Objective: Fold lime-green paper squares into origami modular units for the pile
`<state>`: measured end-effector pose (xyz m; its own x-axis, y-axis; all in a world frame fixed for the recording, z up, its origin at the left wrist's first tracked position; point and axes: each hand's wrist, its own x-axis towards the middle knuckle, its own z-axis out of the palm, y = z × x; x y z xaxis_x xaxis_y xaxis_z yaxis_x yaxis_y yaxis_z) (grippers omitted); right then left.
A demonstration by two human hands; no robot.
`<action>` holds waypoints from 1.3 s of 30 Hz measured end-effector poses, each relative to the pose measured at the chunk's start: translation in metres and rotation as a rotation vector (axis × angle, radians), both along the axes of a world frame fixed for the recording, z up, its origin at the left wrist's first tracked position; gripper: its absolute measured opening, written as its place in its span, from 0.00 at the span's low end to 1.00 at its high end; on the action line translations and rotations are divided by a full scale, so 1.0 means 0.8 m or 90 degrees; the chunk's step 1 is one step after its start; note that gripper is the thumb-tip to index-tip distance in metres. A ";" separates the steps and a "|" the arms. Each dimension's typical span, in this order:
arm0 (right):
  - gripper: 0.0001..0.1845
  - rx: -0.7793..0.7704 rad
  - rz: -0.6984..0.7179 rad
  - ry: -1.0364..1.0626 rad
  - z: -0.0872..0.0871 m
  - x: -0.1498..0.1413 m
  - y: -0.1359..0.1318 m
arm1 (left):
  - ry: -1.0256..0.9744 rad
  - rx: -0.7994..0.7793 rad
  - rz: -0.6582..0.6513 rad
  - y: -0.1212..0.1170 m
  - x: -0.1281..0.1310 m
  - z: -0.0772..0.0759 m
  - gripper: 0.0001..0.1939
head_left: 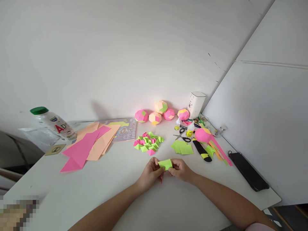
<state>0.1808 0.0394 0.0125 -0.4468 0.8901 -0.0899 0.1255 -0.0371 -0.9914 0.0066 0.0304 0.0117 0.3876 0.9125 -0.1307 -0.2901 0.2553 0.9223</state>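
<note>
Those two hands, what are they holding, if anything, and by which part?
A green paper: the left hand holds its left end, the right hand its right end.

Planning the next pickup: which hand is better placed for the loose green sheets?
Likely the right hand: the loose green sheets lie just beyond it, while the left hand is farther off. Both hold the green paper.

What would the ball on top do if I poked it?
The top ball might tumble, since it looks perched on other balls. It may roll bumpily: its sides look flat. It's probably light, seemingly made of paper.
</note>
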 end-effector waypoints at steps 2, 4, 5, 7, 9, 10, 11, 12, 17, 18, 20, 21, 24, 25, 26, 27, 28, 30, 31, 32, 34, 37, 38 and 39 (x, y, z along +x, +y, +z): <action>0.04 -0.005 -0.004 0.037 -0.001 0.002 0.002 | 0.000 -0.009 0.017 0.001 0.000 0.001 0.21; 0.06 -0.006 -0.010 0.088 -0.001 0.004 0.005 | -0.006 -0.012 0.030 0.003 -0.001 0.001 0.21; 0.06 -0.003 -0.016 0.109 -0.001 0.005 0.005 | -0.011 -0.012 0.033 0.004 -0.002 0.001 0.21; 0.06 0.012 -0.025 0.134 -0.001 0.006 0.005 | -0.014 -0.008 0.032 0.005 -0.002 -0.001 0.20; 0.05 0.041 -0.032 0.139 -0.001 0.005 0.002 | -0.013 -0.003 0.023 0.005 -0.002 -0.002 0.20; 0.04 0.065 -0.032 0.134 -0.002 0.005 0.000 | -0.013 -0.001 0.019 0.005 -0.002 -0.002 0.20; 0.05 0.095 -0.030 0.124 -0.003 0.004 -0.001 | -0.014 0.000 0.015 0.005 -0.002 -0.003 0.20; 0.07 0.130 -0.026 0.109 -0.003 0.003 -0.003 | -0.016 0.001 0.010 0.005 -0.002 -0.003 0.20; 0.09 0.234 -0.016 0.029 -0.006 0.001 -0.001 | 0.005 0.013 -0.031 0.005 -0.005 -0.001 0.16; 0.08 0.227 -0.021 0.028 -0.006 0.001 0.001 | 0.018 0.015 -0.042 0.005 -0.005 -0.001 0.17; 0.08 0.204 -0.035 0.034 -0.006 0.001 0.003 | 0.049 0.027 -0.065 0.005 -0.006 0.000 0.19; 0.09 0.191 -0.042 0.037 -0.005 0.001 0.003 | 0.064 0.039 -0.077 0.005 -0.007 0.000 0.19; 0.12 0.142 -0.042 0.050 -0.004 0.002 0.004 | 0.101 0.073 -0.108 0.005 -0.009 0.002 0.19; 0.12 0.120 -0.035 0.055 -0.004 0.002 0.004 | 0.110 0.075 -0.118 0.005 -0.009 0.002 0.18; 0.13 0.101 -0.029 0.056 -0.004 0.002 0.004 | 0.116 0.071 -0.128 0.005 -0.010 0.002 0.18; 0.14 0.086 -0.028 0.052 -0.004 0.003 0.004 | 0.117 0.062 -0.136 0.005 -0.010 0.002 0.17; 0.15 0.077 -0.032 0.042 -0.003 0.003 0.004 | 0.115 0.053 -0.140 0.005 -0.010 0.002 0.17; 0.17 0.077 -0.051 0.015 -0.002 0.004 0.004 | 0.100 0.036 -0.127 0.005 -0.010 0.002 0.17; 0.18 0.076 -0.061 0.003 -0.002 0.005 0.004 | 0.093 0.031 -0.114 0.005 -0.009 0.002 0.17; 0.18 0.073 -0.068 -0.006 -0.001 0.005 0.005 | 0.086 0.029 -0.099 0.005 -0.008 0.003 0.18; 0.18 0.056 -0.080 -0.005 0.001 0.006 0.005 | 0.072 0.028 -0.079 0.005 -0.007 0.003 0.19; 0.16 0.025 -0.084 0.041 0.003 0.004 0.006 | 0.046 0.027 -0.067 0.005 -0.005 0.003 0.19; 0.16 0.021 -0.079 0.059 0.003 0.003 0.005 | 0.041 0.022 -0.067 0.005 -0.004 0.002 0.19; 0.15 0.024 -0.071 0.074 0.003 0.002 0.005 | 0.039 0.015 -0.066 0.005 -0.004 0.002 0.18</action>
